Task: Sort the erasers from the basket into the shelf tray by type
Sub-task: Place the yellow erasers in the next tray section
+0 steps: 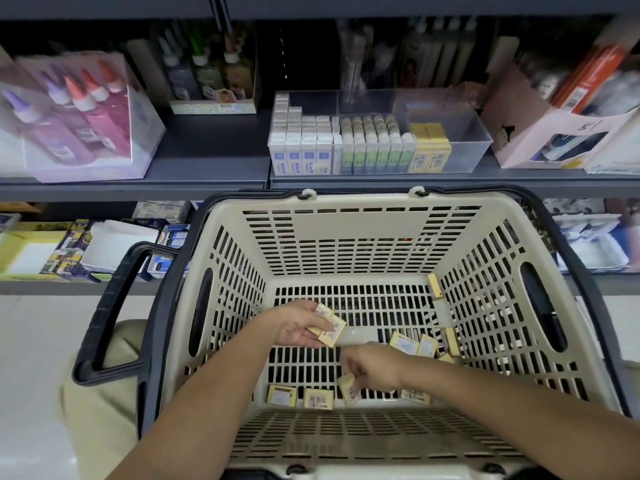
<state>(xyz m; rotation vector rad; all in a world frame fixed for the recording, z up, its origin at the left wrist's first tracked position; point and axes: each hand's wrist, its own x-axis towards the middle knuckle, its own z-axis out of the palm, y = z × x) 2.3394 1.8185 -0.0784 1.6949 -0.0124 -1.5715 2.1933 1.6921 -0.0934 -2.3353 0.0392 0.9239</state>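
Yellow boxed erasers (318,399) in beige slotted plastic basket (346,223).
About three are clamped in left hand (294,327), one pinched by right hand (374,368), about eight loose; clear shelf tray (467,133) at 12 o'clock, glue bottles (79,109) at 10.

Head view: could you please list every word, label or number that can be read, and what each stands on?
No text is legible.
Yellow boxed erasers held in the left hand: barcode labels, digits too small.
Single yellow boxed eraser pinched by the right hand: label blurred.
Eraser packs in the clear plastic shelf tray: print blurred.
Pink cardboard box: handwritten mark, illegible.
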